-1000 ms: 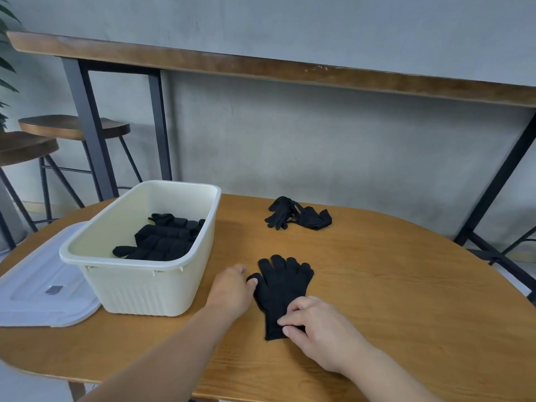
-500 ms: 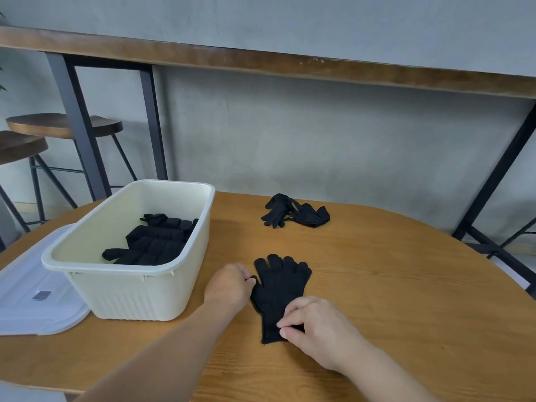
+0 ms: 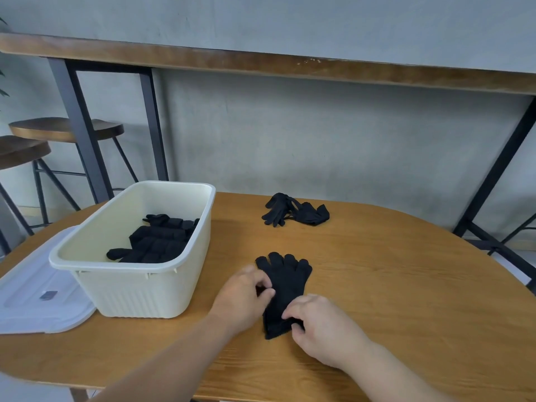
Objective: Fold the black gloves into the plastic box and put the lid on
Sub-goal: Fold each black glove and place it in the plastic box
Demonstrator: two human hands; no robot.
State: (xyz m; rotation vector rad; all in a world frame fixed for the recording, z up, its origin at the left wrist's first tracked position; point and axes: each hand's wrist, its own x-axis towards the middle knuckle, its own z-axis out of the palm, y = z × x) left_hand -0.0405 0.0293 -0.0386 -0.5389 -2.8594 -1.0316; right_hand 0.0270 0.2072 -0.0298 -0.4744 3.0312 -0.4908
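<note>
A black glove [image 3: 285,281] lies flat on the wooden table [image 3: 391,285], fingers pointing away from me. My left hand [image 3: 242,297] pinches its thumb side at the left edge. My right hand [image 3: 322,323] pinches the cuff end nearest me. A cream plastic box [image 3: 139,291] stands to the left with folded black gloves [image 3: 158,242] inside. Its translucent white lid [image 3: 37,300] lies flat on the table left of the box. Another bunch of black gloves [image 3: 295,211] lies crumpled at the table's far side.
A high wooden counter [image 3: 261,65] on black metal legs runs along the grey wall behind the table. Two wooden stools [image 3: 58,130] stand at the back left. The table's rounded edge curves off at the right.
My left hand's fingers have curled onto the glove's thumb side and my right hand's fingers have closed on the cuff. The camera view has shifted slightly.
</note>
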